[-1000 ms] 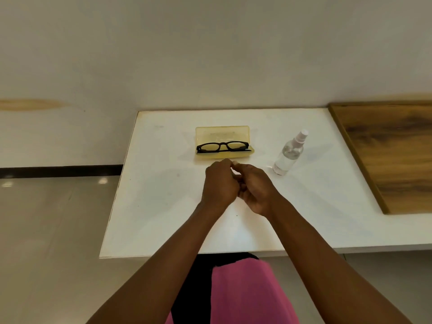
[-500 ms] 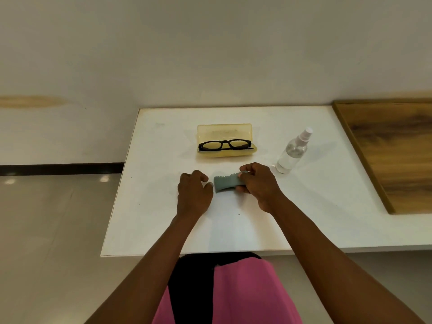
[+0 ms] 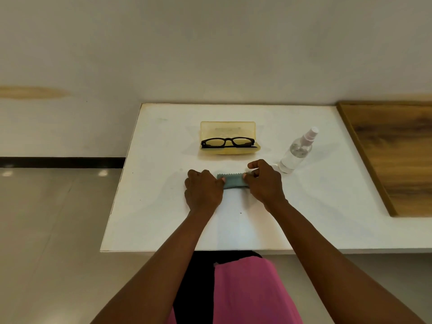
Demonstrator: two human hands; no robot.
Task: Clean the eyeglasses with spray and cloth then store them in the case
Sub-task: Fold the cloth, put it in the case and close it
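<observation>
Both hands now pinch the cloth (image 3: 233, 181): half a second ago only the right hand (image 3: 265, 182) held it, and the left hand (image 3: 203, 190) has since closed its grip on the other end, stretching it out low over the surface (image 3: 163, 206). Eyeglasses (image 3: 228, 143) lie in the open yellow case (image 3: 228, 128) behind, with the spray bottle (image 3: 295, 152) just right of the right hand. Reaching for the glasses, that hand could easily knock the bottle over.

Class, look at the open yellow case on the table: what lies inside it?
Black eyeglasses lie folded in the yellow case, lenses facing the camera. The case floor beneath them is covered, so anything under them cannot be seen.
</observation>
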